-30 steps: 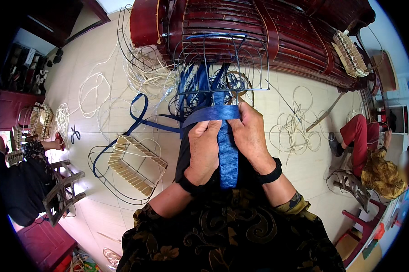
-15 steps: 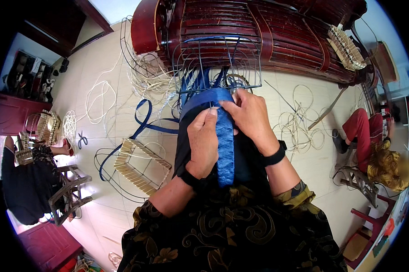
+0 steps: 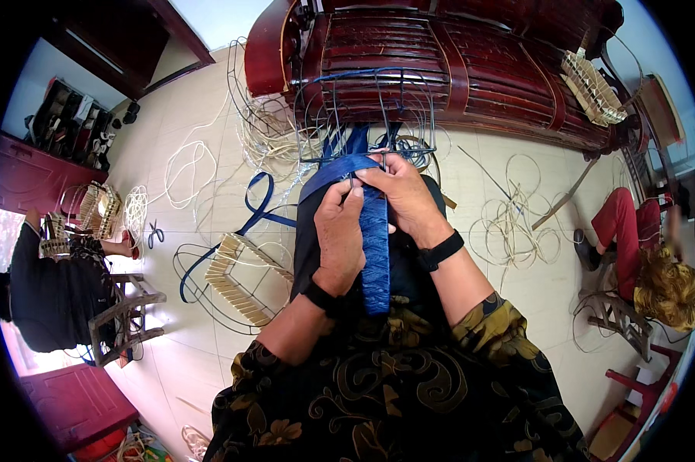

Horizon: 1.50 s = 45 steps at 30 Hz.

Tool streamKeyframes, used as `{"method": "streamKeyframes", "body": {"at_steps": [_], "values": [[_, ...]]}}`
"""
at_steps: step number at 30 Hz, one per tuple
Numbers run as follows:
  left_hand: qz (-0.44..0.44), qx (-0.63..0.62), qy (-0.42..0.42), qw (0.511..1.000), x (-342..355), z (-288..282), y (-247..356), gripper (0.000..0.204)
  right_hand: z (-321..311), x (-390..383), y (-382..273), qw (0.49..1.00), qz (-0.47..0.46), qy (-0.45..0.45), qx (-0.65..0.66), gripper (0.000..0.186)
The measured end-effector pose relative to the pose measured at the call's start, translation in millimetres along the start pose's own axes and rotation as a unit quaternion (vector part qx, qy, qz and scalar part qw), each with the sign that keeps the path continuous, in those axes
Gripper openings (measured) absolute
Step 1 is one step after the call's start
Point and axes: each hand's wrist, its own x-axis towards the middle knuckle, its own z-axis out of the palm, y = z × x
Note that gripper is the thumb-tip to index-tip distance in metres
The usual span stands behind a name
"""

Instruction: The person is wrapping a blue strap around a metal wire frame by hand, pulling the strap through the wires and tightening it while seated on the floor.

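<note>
We look down on our own two hands at work over our lap, where a woven blue strip (image 3: 376,254) runs from our waist up to a blue wire basket frame (image 3: 370,112) propped against a dark red slatted wooden bench (image 3: 471,61). Our left hand (image 3: 338,235) lies along the left edge of the strip, its fingers closed with the tips pinching the weave near the top. Our right hand (image 3: 403,196) is closed around the same spot from the right, thumb and fingers gripping where a loose blue band (image 3: 336,171) folds across the strip just below the frame. The band trails off to our left and loops over the pale tiled floor (image 3: 170,231).

Beside our left knee lies a half-woven cream basket (image 3: 236,281) in a dark wire frame. Coils of pale cane (image 3: 509,215) are scattered on the tiles to our right, and more lie tangled near the bench's left end. Scissors (image 3: 155,231) rest on the floor farther left. A person in black (image 3: 51,292) sits at far left on a wooden stool (image 3: 128,319), and a person in red trousers (image 3: 632,239) sits at right. A finished cream woven piece (image 3: 591,88) rests on the bench's right end. We can make out no packages, labels or signs.
</note>
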Motion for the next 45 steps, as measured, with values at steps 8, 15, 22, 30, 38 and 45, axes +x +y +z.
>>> {"method": "streamKeyframes", "body": {"at_steps": [8,15,22,30,38,45], "values": [[-0.024,0.018,-0.013,0.999,-15,-2,18,0.022,-22,-1,9,0.967,0.031,-0.170,0.188,0.048],[0.006,-0.015,-0.081,0.997,-28,-4,23,0.021,-27,-8,22,0.955,0.051,-0.193,0.218,0.047],[-0.004,0.021,-0.066,0.998,-28,-7,27,0.019,-57,-31,10,0.929,-0.059,-0.238,0.278,0.056],[-0.017,0.021,-0.070,0.997,-23,-4,29,0.018,-189,-167,-68,0.938,-0.243,-0.021,0.244,0.087],[-0.008,0.011,-0.059,0.998,-1,-19,22,0.019,-375,-434,-183,0.848,-0.441,0.205,0.210,0.080],[-0.005,0.000,-0.029,1.000,1,-27,18,0.018,-369,-430,-180,0.536,-0.115,0.717,-0.430,0.054]]}}
